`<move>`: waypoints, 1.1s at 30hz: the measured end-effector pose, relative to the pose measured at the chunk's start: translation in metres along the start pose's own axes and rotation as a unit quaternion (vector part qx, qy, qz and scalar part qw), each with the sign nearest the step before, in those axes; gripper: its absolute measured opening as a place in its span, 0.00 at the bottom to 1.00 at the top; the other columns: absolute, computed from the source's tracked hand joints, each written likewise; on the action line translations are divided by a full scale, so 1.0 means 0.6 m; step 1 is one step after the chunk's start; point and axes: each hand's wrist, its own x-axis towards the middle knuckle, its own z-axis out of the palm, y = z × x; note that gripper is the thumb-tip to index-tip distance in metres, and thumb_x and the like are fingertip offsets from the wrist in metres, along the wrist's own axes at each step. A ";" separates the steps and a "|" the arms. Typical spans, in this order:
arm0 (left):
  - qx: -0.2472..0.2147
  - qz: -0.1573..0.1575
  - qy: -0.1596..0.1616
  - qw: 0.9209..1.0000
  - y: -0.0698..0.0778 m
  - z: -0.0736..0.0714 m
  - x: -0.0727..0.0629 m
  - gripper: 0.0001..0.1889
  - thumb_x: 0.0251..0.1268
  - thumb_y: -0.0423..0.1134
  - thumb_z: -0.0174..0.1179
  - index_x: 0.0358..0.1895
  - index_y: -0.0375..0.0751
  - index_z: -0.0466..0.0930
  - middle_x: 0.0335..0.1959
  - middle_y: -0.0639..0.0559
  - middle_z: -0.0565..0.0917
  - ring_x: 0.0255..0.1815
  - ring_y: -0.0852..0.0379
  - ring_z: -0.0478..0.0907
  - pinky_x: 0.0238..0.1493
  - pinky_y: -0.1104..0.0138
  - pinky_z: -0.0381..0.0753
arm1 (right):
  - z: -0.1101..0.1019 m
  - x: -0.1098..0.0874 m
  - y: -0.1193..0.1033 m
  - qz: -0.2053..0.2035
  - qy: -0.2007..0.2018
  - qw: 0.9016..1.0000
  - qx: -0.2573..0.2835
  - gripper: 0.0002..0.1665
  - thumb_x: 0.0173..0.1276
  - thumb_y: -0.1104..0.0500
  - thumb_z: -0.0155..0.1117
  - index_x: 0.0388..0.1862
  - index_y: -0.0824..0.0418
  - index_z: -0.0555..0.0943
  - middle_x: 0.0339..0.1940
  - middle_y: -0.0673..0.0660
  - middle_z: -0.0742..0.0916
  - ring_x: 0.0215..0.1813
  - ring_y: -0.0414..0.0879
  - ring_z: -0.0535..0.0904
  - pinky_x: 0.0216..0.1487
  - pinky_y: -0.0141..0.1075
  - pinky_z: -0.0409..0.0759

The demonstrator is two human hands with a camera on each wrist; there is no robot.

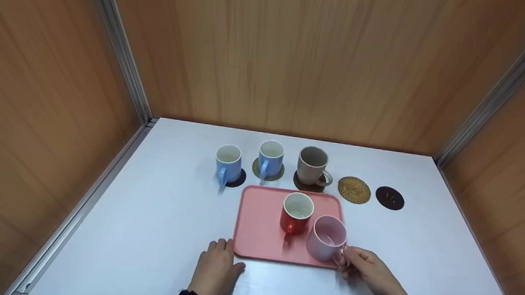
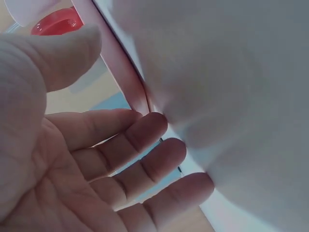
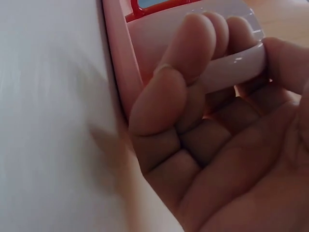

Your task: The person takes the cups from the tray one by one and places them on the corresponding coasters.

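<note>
A pink mug (image 1: 319,246) stands at the near right corner of a pink tray (image 1: 257,224). My right hand (image 1: 375,274) grips the mug's handle; in the right wrist view its fingers (image 3: 190,46) curl round that handle (image 3: 236,67). Beside the pink mug, on the tray, is a red mug (image 1: 288,223) with a white inside and its handle towards me. On the table by the tray's near left corner rests my left hand (image 1: 215,272). Its fingers (image 2: 169,191) are fairly straight and hold nothing, with the index fingertip at the tray's corner.
Behind the tray, a blue mug (image 1: 228,166) stands partly over a black coaster (image 1: 239,179). A second blue mug (image 1: 271,161) and a grey-brown mug (image 1: 310,171) stand on coasters. A woven coaster (image 1: 354,190) and a dark coaster (image 1: 389,198) lie to the right. Wooden panels (image 1: 295,63) enclose the table.
</note>
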 end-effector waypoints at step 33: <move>0.005 -0.002 -0.022 1.000 0.000 0.000 -0.001 0.39 0.63 0.52 0.76 0.66 0.25 0.77 0.55 0.32 0.84 0.57 0.37 0.81 0.53 0.42 0.86 | 0.024 -0.006 -0.032 0.056 0.085 0.995 -0.005 0.26 0.89 0.41 0.45 0.39 0.58 0.76 0.32 0.48 0.77 0.31 0.41 0.70 0.32 0.30 0.69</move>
